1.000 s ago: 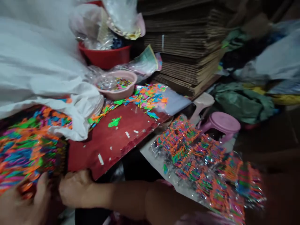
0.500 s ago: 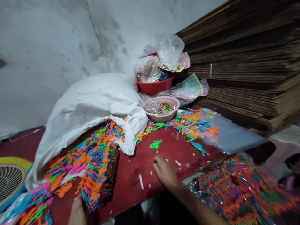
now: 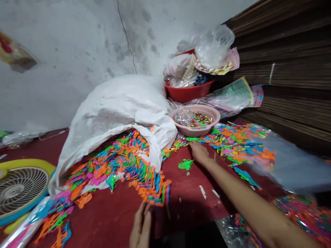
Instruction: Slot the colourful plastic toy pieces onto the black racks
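My left hand (image 3: 141,225) is at the bottom centre, its fingers stretched out with the tips against the near edge of a row of orange, blue, green and pink plastic pieces (image 3: 152,186). Farther right, my right hand (image 3: 199,153) reaches across the red tabletop (image 3: 108,213), fingers together and bent down beside a green piece (image 3: 192,139); its fingertips are partly hidden. Another green piece (image 3: 185,164) lies just left of my right wrist. Behind the row, a loose heap of such pieces (image 3: 121,148) spills from a white sack (image 3: 124,96).
A pink bowl (image 3: 216,119) of small bits stands behind my right hand, with a red basin (image 3: 188,93) behind it. Mixed pieces (image 3: 240,141) and clear plastic (image 3: 294,165) lie at right. A yellow and blue fan (image 3: 23,189) is at left; stacked cardboard (image 3: 292,75) rises at right.
The view has shifted left. My right hand has moved away from me to the green piece near the bowl. My left hand and the near row of pieces have moved rightward on the table.
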`<state>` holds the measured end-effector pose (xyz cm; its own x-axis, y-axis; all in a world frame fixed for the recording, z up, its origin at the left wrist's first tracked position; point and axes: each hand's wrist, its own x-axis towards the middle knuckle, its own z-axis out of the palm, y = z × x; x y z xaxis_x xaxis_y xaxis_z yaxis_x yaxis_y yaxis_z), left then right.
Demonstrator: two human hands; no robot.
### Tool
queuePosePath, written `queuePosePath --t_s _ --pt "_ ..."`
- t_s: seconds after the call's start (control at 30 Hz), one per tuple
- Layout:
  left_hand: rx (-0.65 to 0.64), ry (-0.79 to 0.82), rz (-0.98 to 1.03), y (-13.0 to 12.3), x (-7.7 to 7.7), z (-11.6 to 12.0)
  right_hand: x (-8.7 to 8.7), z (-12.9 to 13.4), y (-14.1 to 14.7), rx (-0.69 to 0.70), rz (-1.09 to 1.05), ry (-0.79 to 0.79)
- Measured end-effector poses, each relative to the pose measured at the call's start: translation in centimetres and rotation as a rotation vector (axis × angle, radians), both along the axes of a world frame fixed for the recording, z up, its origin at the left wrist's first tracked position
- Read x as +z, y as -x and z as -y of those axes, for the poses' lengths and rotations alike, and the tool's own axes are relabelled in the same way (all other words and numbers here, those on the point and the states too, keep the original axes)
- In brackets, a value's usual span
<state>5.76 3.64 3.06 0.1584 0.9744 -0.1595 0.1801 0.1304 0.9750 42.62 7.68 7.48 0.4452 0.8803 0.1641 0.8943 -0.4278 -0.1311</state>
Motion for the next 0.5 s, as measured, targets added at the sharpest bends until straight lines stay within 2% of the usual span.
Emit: queuePosePath --t_s 0.03,0.1,0.17,0.23,0.4,0.5 --pt "-0.022 0.018 0.015 -0.7 0.2 0.6 0.1 -0.8 -0.2 0.027 0.007 0.018" --pt "-0.153 0.107 0.154 -2.1 0.7 1.4 0.1 -1.9 -0.6 0.071 0.014 0.052" --pt "-0.257 0.146 0.243 -3.0 0.9 1.3 -0.1 -2.4 -0.8 0.105 0.017 0.079" --pt "-0.306 0.158 0.257 -3.4 0.6 0.8 -0.2 -2.2 -1.0 0.136 0.017 0.097" --pt "-0.285 0.096 0.177 -3.1 -1.0 0.5 0.0 1.5 -0.8 0.178 0.024 0.086" --pt "-0.311 0.125 0.124 -3.7 -0.7 1.4 0.2 5.1 0.7 0.213 -0.065 -0.135"
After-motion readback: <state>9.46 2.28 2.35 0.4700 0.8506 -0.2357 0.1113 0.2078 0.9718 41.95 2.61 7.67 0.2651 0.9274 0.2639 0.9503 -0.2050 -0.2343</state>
